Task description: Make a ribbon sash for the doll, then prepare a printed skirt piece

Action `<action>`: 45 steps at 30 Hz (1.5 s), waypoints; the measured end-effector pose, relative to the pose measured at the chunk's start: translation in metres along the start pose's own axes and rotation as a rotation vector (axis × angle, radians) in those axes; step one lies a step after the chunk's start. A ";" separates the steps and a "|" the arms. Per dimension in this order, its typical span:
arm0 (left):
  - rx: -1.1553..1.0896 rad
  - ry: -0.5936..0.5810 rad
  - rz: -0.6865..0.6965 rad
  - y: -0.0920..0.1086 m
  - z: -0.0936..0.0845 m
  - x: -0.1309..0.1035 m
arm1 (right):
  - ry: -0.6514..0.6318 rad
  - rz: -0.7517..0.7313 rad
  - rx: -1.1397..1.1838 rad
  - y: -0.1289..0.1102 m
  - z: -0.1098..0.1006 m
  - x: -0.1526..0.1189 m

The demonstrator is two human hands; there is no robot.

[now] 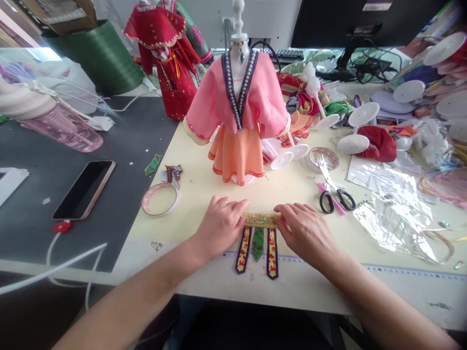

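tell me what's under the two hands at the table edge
A gold beaded band lies flat on the cream table, pinned at each end by the left hand and right hand. Three patterned strips hang from it. The band's ends are covered by the fingers.

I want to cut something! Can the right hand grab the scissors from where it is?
Probably yes. The right hand rests on the gold belt piece, and the scissors lie on the table just beyond it, to its right. Nothing stands between them, though the hand would have to let go of the belt first.
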State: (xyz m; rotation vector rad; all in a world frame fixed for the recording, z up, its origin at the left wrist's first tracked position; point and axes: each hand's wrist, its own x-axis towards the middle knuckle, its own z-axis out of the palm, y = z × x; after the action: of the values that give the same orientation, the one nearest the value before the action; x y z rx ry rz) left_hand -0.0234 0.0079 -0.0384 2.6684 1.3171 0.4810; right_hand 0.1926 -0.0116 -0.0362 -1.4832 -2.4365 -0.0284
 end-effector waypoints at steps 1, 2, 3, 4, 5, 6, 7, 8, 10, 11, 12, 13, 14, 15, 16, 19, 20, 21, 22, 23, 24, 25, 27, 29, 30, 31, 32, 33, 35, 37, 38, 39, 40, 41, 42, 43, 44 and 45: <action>0.000 -0.001 -0.009 0.000 0.000 0.000 | 0.003 0.001 -0.004 0.000 0.000 0.000; 0.000 -0.004 -0.019 0.000 0.000 0.001 | 0.006 0.002 -0.008 0.000 0.000 0.000; -0.001 -0.008 -0.028 0.000 0.000 0.001 | 0.007 0.002 -0.011 0.001 -0.001 0.000; -0.003 -0.013 -0.039 -0.001 -0.001 0.001 | 0.007 0.002 -0.013 0.001 -0.001 0.000; -0.006 -0.019 -0.049 -0.001 -0.001 0.002 | 0.005 0.002 -0.015 0.001 -0.001 0.000; -0.011 -0.026 -0.059 -0.001 -0.001 0.002 | 0.003 0.004 -0.016 0.001 -0.001 0.000; -0.015 -0.030 -0.069 -0.001 -0.002 0.002 | 0.002 0.006 -0.016 0.001 -0.002 0.000; -0.021 -0.034 -0.079 -0.001 -0.002 0.002 | 0.000 0.008 -0.015 0.001 -0.002 0.000; -0.030 -0.040 -0.095 -0.002 -0.003 0.002 | -0.003 0.013 -0.009 0.001 -0.001 0.000; -0.034 -0.040 -0.103 -0.002 -0.003 0.002 | -0.004 0.015 -0.004 0.001 -0.001 0.000; -0.036 -0.041 -0.108 -0.002 -0.003 0.002 | -0.005 0.017 0.000 0.001 -0.001 0.000; -0.038 -0.041 -0.112 -0.002 -0.003 0.002 | -0.008 0.019 0.005 0.001 -0.001 -0.001; -0.037 -0.041 -0.114 -0.003 -0.003 0.002 | -0.011 0.021 0.009 0.002 0.000 -0.001; -0.037 -0.041 -0.116 -0.003 -0.003 0.002 | -0.014 0.021 0.014 0.002 0.000 -0.001; -0.036 -0.042 -0.117 -0.003 -0.004 0.002 | -0.019 0.022 0.017 0.002 0.000 -0.001; -0.035 -0.051 -0.123 -0.003 -0.005 0.002 | -0.036 0.022 0.021 0.003 -0.001 -0.002; -0.036 -0.055 -0.126 -0.003 -0.005 0.003 | -0.040 0.022 0.023 0.003 -0.001 -0.001; -0.037 -0.060 -0.129 -0.002 -0.005 0.003 | -0.044 0.024 0.024 0.003 -0.001 -0.001; -0.039 -0.063 -0.133 -0.002 -0.005 0.003 | -0.047 0.028 0.026 0.003 -0.002 -0.001; -0.043 -0.066 -0.136 -0.002 -0.006 0.003 | -0.049 0.031 0.029 0.003 -0.002 0.000; -0.049 -0.066 -0.137 -0.002 -0.006 0.003 | -0.050 0.035 0.033 0.003 -0.002 0.000; -0.056 -0.066 -0.137 -0.001 -0.006 0.003 | -0.051 0.039 0.037 0.003 -0.003 0.000; -0.073 -0.064 -0.132 -0.002 -0.007 0.003 | -0.053 0.045 0.048 0.003 -0.003 0.000; -0.090 -0.056 -0.121 -0.004 -0.007 0.003 | -0.056 0.048 0.066 0.005 -0.004 0.000; -0.096 -0.040 -0.115 -0.006 -0.008 0.003 | -0.058 0.054 0.075 0.006 -0.004 0.000; -0.098 -0.010 -0.109 -0.007 -0.008 0.002 | -0.055 0.062 0.084 0.006 -0.005 0.000; -0.094 0.039 -0.100 -0.008 -0.009 0.002 | -0.039 0.074 0.090 0.007 -0.006 0.000; -0.085 0.099 -0.083 -0.008 -0.009 0.001 | -0.010 0.086 0.093 0.007 -0.007 0.000; -0.073 0.208 0.001 -0.007 -0.011 -0.002 | 0.068 0.078 0.103 0.006 -0.011 0.000; -0.085 0.219 0.150 -0.002 -0.011 -0.005 | 0.108 -0.016 0.145 0.002 -0.014 -0.002; -0.093 0.183 0.224 0.002 -0.011 -0.007 | 0.094 -0.088 0.171 0.000 -0.015 -0.002; -0.093 0.139 0.283 0.005 -0.010 -0.009 | 0.063 -0.164 0.192 -0.003 -0.015 -0.003; -0.084 0.096 0.322 0.009 -0.009 -0.011 | 0.027 -0.232 0.204 -0.005 -0.015 -0.004; -0.067 0.061 0.339 0.012 -0.007 -0.013 | -0.005 -0.284 0.203 -0.007 -0.014 -0.004; -0.050 0.038 0.342 0.014 -0.005 -0.015 | -0.028 -0.318 0.192 -0.009 -0.013 -0.005; -0.040 0.026 0.338 0.016 -0.004 -0.017 | -0.040 -0.337 0.180 -0.009 -0.012 -0.005; -0.039 0.020 0.329 0.016 -0.003 -0.018 | -0.042 -0.346 0.170 -0.009 -0.010 -0.005; -0.048 0.016 0.320 0.016 -0.002 -0.018 | -0.039 -0.348 0.170 -0.009 -0.009 -0.005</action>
State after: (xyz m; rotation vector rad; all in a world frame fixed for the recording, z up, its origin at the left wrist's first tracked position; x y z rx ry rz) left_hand -0.0220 -0.0165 -0.0367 2.8491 0.8698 0.5609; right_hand 0.1893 -0.0214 -0.0272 -0.9868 -2.6245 0.1334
